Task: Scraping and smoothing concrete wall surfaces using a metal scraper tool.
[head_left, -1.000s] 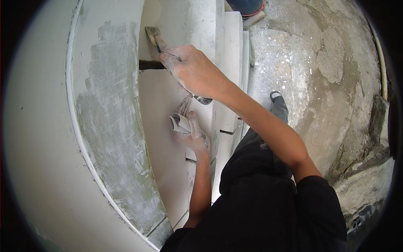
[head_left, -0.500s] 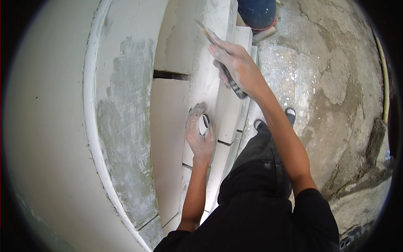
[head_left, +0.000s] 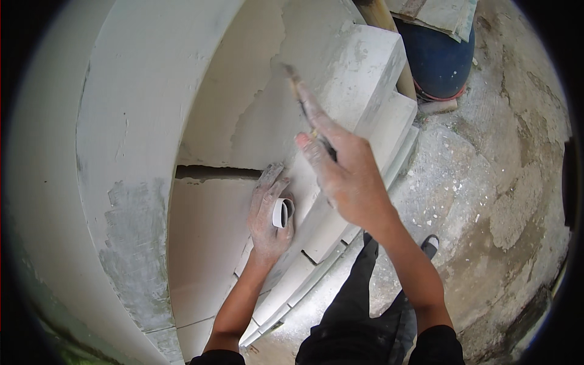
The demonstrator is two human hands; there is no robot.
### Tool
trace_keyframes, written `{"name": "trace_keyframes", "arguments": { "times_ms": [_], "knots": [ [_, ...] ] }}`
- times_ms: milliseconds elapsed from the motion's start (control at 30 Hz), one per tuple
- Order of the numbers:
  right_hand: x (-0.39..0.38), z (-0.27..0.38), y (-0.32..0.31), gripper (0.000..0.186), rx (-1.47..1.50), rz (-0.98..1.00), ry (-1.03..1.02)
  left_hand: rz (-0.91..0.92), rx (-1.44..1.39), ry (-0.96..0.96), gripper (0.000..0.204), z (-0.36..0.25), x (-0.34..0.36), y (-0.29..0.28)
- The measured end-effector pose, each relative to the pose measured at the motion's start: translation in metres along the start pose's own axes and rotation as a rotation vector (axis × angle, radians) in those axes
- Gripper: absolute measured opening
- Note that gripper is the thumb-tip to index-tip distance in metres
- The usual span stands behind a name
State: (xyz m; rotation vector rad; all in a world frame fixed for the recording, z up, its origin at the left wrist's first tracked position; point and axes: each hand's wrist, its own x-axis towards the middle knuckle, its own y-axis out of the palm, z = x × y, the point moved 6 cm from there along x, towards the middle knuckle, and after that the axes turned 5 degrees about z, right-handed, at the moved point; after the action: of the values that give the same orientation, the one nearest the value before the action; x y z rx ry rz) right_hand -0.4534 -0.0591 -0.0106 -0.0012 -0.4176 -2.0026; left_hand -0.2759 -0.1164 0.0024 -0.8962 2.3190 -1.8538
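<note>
My left hand [head_left: 271, 213] is curled round a rolled piece of sandpaper [head_left: 278, 213], pale outside and dark inside. Its dusty fingers rest on the pale stepped ledge, close to the dark open joint [head_left: 219, 173] between two panels. Higher up, my right hand [head_left: 350, 167] grips a thin-bladed tool like a putty knife [head_left: 295, 85], blurred and seen nearly edge-on. The blade points away from me, over a panel with a greyish skim patch [head_left: 292, 91]. Most of the tool's handle is hidden by the hand.
On the left curves a pale wall band with a rough grey patch [head_left: 137, 237]. Stepped white mouldings [head_left: 371, 67] run along the right of the ledge. A dark blue barrel [head_left: 435, 58] stands at the far right, boards on top. Stained concrete floor [head_left: 474, 201] lies below.
The view has shifted and turned along the ledge, bringing the barrel further into sight. My right hand has turned and come nearer to me; the left still holds the sandpaper, now beside the open joint.
</note>
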Motion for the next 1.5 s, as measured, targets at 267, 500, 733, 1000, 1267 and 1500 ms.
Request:
{"name": "trace_keyframes", "arguments": {
  "times_ms": [267, 500, 733, 1000, 1267, 1500],
  "knots": [
    [0.03, 0.007, 0.036, 0.057, -0.195, -0.181, -0.155, -0.043, -0.007, -0.071, 0.039, 0.006, -0.014, 0.001],
    [0.012, 0.01, 0.031, 0.06, -0.099, -0.071, -0.015, 0.044, -0.065, -0.141, 0.046, 0.009, -0.009, 0.0],
    [0.023, -0.001, 0.03, 0.062, -0.22, -0.173, -0.085, 0.027, 0.002, -0.06, 0.044, 0.004, 0.002, -0.001],
    [0.031, 0.007, 0.022, 0.06, -0.191, -0.177, -0.112, 0.037, 0.024, -0.139, 0.041, 0.006, -0.004, 0.001],
    [0.038, 0.016, 0.015, 0.066, -0.21, -0.045, -0.052, 0.027, 0.021, -0.116, 0.038, 0.004, -0.002, 0.002],
    [0.046, 0.013, 0.009, 0.065, -0.217, -0.002, 0.015, 0.018, 0.042, -0.113, 0.039, 0.002, 0.004, 0.002]
  ]
}}
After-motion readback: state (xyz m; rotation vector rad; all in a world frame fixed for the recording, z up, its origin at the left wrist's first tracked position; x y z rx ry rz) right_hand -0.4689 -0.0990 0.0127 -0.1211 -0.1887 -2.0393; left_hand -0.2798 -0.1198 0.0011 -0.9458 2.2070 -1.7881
